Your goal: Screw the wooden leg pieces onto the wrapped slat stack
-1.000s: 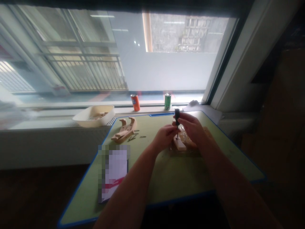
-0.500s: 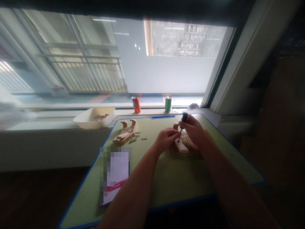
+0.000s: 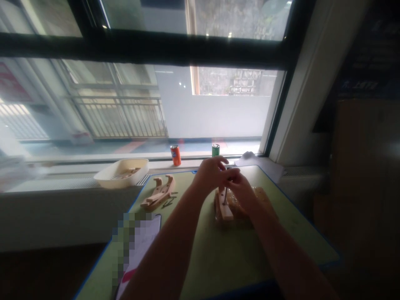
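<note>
Both hands meet around the upper part of a screwdriver [image 3: 225,196], whose dark handle is mostly hidden by fingers. Its metal shaft stands nearly upright, tip down on a pale wooden piece [image 3: 227,213]. My left hand [image 3: 210,174] curls over the handle from the left and above. From the right, my right hand [image 3: 242,188] closes on it just below, fingers overlapping the left ones. Under and beside the wooden piece lies a brown block in clear plastic wrap [image 3: 261,198].
Left on the green table [image 3: 218,258] lie a curved wooden assembly [image 3: 159,193], several screws [image 3: 168,203] and a blurred-out sheet [image 3: 140,241]. On the sill stand a cream basin [image 3: 120,175] with wooden parts, an orange can [image 3: 175,156] and a green can [image 3: 215,150].
My left hand has risen from beside the wooden piece to the screwdriver's handle. The right hand has shifted lower on the screwdriver. The camera view has tilted up.
</note>
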`<state>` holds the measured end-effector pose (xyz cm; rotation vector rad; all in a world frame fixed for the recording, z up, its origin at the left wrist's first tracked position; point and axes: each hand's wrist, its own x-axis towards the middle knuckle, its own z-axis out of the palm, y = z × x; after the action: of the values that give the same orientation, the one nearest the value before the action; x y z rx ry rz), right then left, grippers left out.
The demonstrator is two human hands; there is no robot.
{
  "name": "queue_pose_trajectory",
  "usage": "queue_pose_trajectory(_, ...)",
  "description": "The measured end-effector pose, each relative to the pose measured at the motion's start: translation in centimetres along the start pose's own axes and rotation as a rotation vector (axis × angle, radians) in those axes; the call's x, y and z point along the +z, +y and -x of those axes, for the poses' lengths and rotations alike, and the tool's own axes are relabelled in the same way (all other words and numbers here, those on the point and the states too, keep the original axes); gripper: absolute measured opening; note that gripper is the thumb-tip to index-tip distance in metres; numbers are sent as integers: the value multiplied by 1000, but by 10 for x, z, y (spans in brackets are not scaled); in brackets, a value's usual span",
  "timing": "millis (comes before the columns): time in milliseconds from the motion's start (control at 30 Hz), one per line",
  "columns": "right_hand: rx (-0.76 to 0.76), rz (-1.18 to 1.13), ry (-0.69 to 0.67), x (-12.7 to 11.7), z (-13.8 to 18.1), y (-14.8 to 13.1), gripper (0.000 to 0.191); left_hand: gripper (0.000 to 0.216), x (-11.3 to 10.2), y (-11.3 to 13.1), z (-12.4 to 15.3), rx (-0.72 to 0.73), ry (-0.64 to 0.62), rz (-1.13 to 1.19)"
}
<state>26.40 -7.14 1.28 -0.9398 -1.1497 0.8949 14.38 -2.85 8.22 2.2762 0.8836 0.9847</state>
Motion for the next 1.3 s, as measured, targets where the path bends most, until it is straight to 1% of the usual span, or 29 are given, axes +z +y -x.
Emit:
queue_pose_trajectory(33, 1, 8, 1, 0, -1, 1, 26, 27, -4, 6, -6, 23, -51, -85)
queue_pose_trajectory(100, -3, 22, 3, -1, -2, 2, 28, 22, -10, 16, -14, 58, -107, -251)
queue_pose_trajectory(167, -13, 33, 4, -1, -3, 5, 31, 22, -13, 22, -17, 81, -118, -361)
queue_pose_trajectory(267, -28, 46, 7, -3, -4, 10, 31, 23, -13, 21, -16, 133, -120, -412)
queue_pose_trajectory(367, -50, 69, -12, -8, -4, 11, 23, 26, -12, 14, -18, 188, -142, -430)
queue_pose_trajectory(433, -66, 60, -30, -12, -4, 10, 18, 24, -13, 8, -20, 201, -176, -419)
queue_pose_trajectory(533, -59, 31, -49, -16, -3, 7, 20, 19, -19, 2, -22, 235, -269, -322)
queue_pose_trajectory(633, -25, 34, -93, -15, -2, 6, 22, 22, -26, -1, -22, 302, -390, -195)
queue_pose_trajectory(700, -7, 45, -120, -13, 0, 5, 25, 24, -28, -4, -21, 316, -417, -149)
queue_pose_trajectory(833, 10, 81, -180, -12, 1, 4, 27, 23, -30, -6, -21, 278, -390, -127)
queue_pose_trajectory(900, 17, 105, -202, -14, 1, 4, 27, 24, -30, -3, -19, 227, -331, -158)
queue_pose_trajectory(1000, 12, 181, -189, -17, 0, 6, 28, 43, -29, 6, -16, 120, -178, -313)
queue_pose_trajectory(1067, 1, 230, -168, -19, 1, 7, 27, 51, -27, 11, -13, 89, -126, -394)
queue_pose_trajectory(1133, -1, 262, -148, -20, 1, 7, 25, 49, -25, 15, -12, 94, -104, -436)
queue_pose_trajectory(1200, 0, 290, -127, -20, 2, 6, 24, 43, -21, 15, -12, 111, -87, -486)
queue_pose_trajectory(1233, -4, 307, -115, -20, 2, 5, 24, 39, -20, 15, -12, 123, -93, -502)
queue_pose_trajectory(1300, -26, 336, -91, -19, 1, 4, 24, 31, -17, 14, -13, 162, -160, -497)
